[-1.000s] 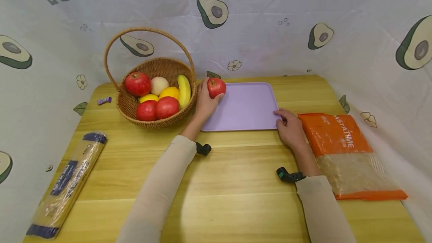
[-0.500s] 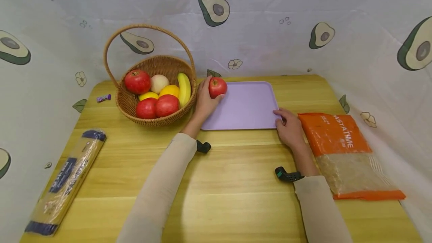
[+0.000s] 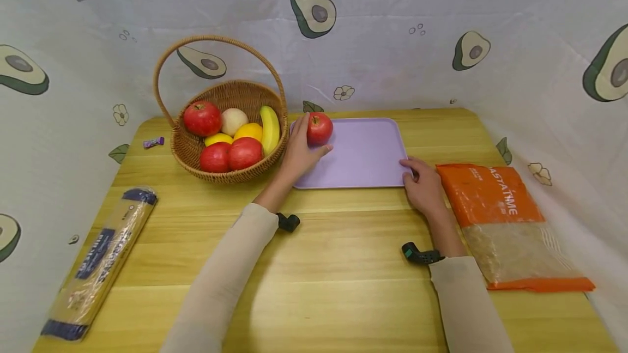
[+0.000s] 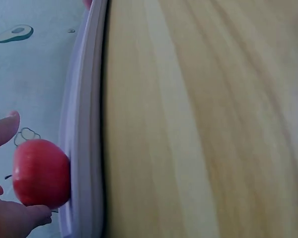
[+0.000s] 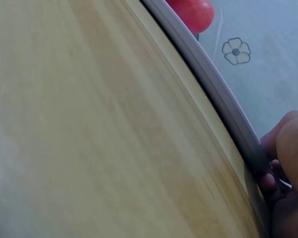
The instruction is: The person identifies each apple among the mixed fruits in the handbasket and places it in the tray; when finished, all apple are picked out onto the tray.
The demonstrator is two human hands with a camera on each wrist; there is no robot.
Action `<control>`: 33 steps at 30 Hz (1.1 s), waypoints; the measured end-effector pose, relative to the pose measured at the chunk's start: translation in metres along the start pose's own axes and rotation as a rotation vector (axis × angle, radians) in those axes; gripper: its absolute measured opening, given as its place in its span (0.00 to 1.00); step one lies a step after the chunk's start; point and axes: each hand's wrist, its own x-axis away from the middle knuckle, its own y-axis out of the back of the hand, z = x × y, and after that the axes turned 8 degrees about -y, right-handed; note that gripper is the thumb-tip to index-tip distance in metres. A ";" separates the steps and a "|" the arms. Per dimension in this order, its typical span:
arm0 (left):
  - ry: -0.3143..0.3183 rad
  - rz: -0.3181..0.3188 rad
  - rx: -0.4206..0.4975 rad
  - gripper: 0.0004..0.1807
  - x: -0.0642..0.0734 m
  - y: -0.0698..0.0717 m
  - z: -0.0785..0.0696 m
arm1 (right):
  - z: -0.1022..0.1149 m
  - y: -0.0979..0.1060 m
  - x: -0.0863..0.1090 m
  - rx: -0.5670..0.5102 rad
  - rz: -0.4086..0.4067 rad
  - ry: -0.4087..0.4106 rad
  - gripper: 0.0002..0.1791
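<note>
A red apple (image 3: 321,128) rests at the left end of the lilac tray (image 3: 363,157). My left hand (image 3: 299,154) is beside that apple, thumb spread away from it and fingers fairly straight along its left side. In the left wrist view, a gap shows between the apple (image 4: 42,173) and one digit, while another lies close against it; contact is hard to tell. At the tray's right edge, my right hand (image 3: 423,185) pinches the rim between thumb and fingers. The right wrist view shows the tray's side (image 5: 213,91) running into that hand (image 5: 290,163).
Left of the tray stands a wicker basket (image 3: 228,177) with a tall handle, holding apples, a banana (image 3: 269,129) and other fruit. An orange-labelled pasta bag (image 3: 510,227) lies right, a long noodle pack (image 3: 103,263) left, and a small purple wrapped sweet (image 3: 154,142) behind it.
The fingers and thumb of my left hand have loosened from the apple and spread, the hand drawing slightly back. The apple stays on the tray. My right hand keeps its hold.
</note>
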 end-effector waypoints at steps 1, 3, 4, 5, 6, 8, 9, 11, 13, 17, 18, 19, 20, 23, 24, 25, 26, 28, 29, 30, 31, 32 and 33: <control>-0.003 0.004 -0.006 0.57 0.002 0.001 -0.002 | -0.001 0.000 0.000 0.002 -0.001 0.002 0.24; -0.010 0.013 -0.013 0.57 0.007 0.004 -0.006 | -0.001 0.000 0.001 0.002 -0.002 0.005 0.23; -0.013 0.020 -0.014 0.58 0.009 0.007 -0.008 | -0.001 -0.001 0.001 0.001 -0.002 0.009 0.23; -0.014 0.025 -0.013 0.58 0.012 0.009 -0.011 | -0.001 -0.001 0.001 0.003 0.000 0.012 0.23; -0.014 0.032 -0.012 0.59 0.015 0.012 -0.014 | -0.001 -0.002 0.002 0.004 0.001 0.014 0.23; -0.022 0.040 -0.001 0.60 0.022 0.018 -0.021 | -0.001 -0.002 0.002 0.006 0.001 0.017 0.23; -0.031 0.040 0.010 0.60 0.025 0.021 -0.024 | -0.001 -0.002 0.003 0.005 0.000 0.018 0.23; -0.063 0.023 0.063 0.58 0.030 0.029 -0.031 | -0.001 -0.002 0.003 0.006 -0.001 0.022 0.23; -0.139 -0.013 0.101 0.54 0.033 0.038 -0.036 | 0.000 -0.002 0.003 0.009 -0.003 0.023 0.23; -0.290 -0.100 0.109 0.44 0.039 0.060 -0.041 | 0.002 -0.001 0.002 0.018 -0.003 0.021 0.23; -0.315 -0.120 0.083 0.43 0.041 0.066 -0.041 | 0.002 -0.001 0.002 0.018 -0.002 0.020 0.23; -0.328 -0.136 0.063 0.42 0.042 0.072 -0.041 | 0.002 -0.001 0.002 0.018 -0.002 0.019 0.23; -0.335 -0.153 0.042 0.42 0.043 0.078 -0.041 | 0.002 0.000 0.002 0.015 -0.001 0.019 0.23; -0.331 -0.201 -0.010 0.42 0.046 0.096 -0.036 | 0.003 0.001 0.002 0.012 0.000 0.021 0.23; -0.324 -0.218 -0.027 0.42 0.046 0.102 -0.034 | 0.003 0.001 0.002 0.011 0.000 0.023 0.23; -0.319 -0.237 -0.045 0.42 0.046 0.108 -0.032 | 0.003 0.002 0.003 0.012 0.001 0.023 0.23; -0.315 -0.258 -0.059 0.42 0.046 0.113 -0.029 | 0.004 0.002 0.003 0.011 0.000 0.024 0.23; -0.303 -0.296 -0.090 0.42 0.046 0.125 -0.024 | 0.004 0.002 0.003 0.010 -0.003 0.029 0.23; -0.297 -0.312 -0.102 0.42 0.046 0.131 -0.020 | 0.004 0.002 0.003 0.009 -0.005 0.033 0.23; -0.288 -0.326 -0.116 0.42 0.046 0.136 -0.017 | 0.004 0.002 0.003 0.008 -0.007 0.037 0.23; -0.276 -0.337 -0.132 0.42 0.047 0.141 -0.014 | 0.004 0.002 0.003 0.009 -0.008 0.037 0.23; -0.261 -0.343 -0.137 0.43 0.047 0.146 -0.011 | 0.003 0.002 0.003 0.010 -0.010 0.039 0.23; -0.244 -0.348 -0.146 0.43 0.048 0.150 -0.008 | 0.003 0.002 0.004 0.011 -0.013 0.040 0.23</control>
